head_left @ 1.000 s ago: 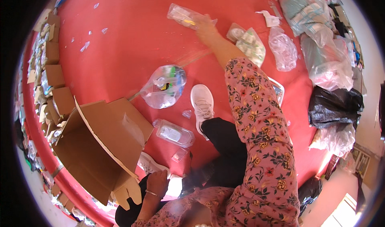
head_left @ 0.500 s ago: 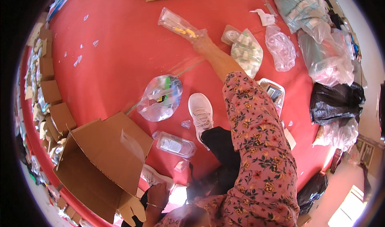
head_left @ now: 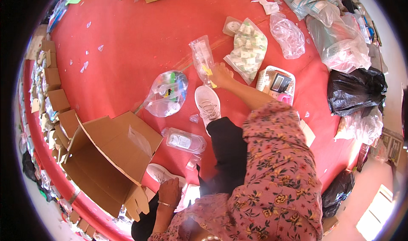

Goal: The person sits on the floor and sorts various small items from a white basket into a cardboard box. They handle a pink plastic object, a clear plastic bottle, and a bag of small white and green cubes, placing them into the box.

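Observation:
My right hand is closed on the lower end of a clear plastic bag, just beyond a pale sneaker. Inside it are a white ridged piece and some yellow parts. Low in the view, my left hand rests by my black-trousered leg, with its fingers bent mostly out of sight and nothing visible in it. Left of the sneaker lies a clear bag with green, black and blue parts. A clear plastic package with a white insert lies between my feet.
An open cardboard box tilts at my left. To the right are a white basket with a dark-screened device, a bag of green-and-white packets and a crumpled clear bag. Large sacks and a black bag line the right edge.
My right hand has drawn the clear plastic bag back toward me, and the bag has swung more upright. The white basket is now less covered by my sleeve. My left hand stays low by my leg.

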The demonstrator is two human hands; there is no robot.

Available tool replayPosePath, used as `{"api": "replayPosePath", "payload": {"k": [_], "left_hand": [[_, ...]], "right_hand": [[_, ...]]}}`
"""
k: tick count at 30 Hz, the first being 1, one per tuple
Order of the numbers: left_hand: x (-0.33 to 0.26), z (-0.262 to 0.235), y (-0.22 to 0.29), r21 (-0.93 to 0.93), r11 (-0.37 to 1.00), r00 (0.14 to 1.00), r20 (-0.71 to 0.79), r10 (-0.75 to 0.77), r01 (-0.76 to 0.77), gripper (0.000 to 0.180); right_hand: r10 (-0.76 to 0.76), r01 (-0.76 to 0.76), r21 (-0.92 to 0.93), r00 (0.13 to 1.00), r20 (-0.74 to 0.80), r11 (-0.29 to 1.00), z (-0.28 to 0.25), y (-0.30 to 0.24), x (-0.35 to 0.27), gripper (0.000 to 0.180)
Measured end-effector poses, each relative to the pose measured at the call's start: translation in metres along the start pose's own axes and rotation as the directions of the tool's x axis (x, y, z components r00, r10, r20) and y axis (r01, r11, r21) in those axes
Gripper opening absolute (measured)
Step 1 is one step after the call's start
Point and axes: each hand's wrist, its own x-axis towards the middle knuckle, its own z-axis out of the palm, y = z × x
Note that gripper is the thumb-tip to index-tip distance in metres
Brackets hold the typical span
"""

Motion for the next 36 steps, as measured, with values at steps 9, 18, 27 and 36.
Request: {"api": "replayPosePath", "payload": {"k": [9, 18, 27, 36], "left_hand": [[-0.002, 0.015, 0.005, -0.006, 1.0, 0.996, 0.088, -0.005, 0.005, 0.024], [0.009, 0.022, 0.006, 0.04, 0.998, 0.972, 0.23, -0.054, 0.046, 0.034], [0.004, 0.035, -0.004, 0.041, 0.999, 0.984, 0.175, 0.023, -0.031, 0.032], [0.008, 0.028, 0.005, 0.085, 0.996, 0.99, 0.143, -0.009, -0.003, 0.034]], "right_hand": [[0.318, -0.338, 0.294, 0.941, 0.115, 0.894, 0.064, -0.019, 0.066, 0.05], [0.224, -0.136, 0.841, 0.975, 0.018, 0.523, 0.075, 0.005, 0.083, 0.028], [0.276, 0.026, 0.859, 0.942, -0.192, 0.511, -0.066, 0.127, -0.107, 0.022], [0.434, -0.391, 0.207, 0.866, -0.247, 0.897, 0.02, 0.276, -0.12, 0.035]]}}
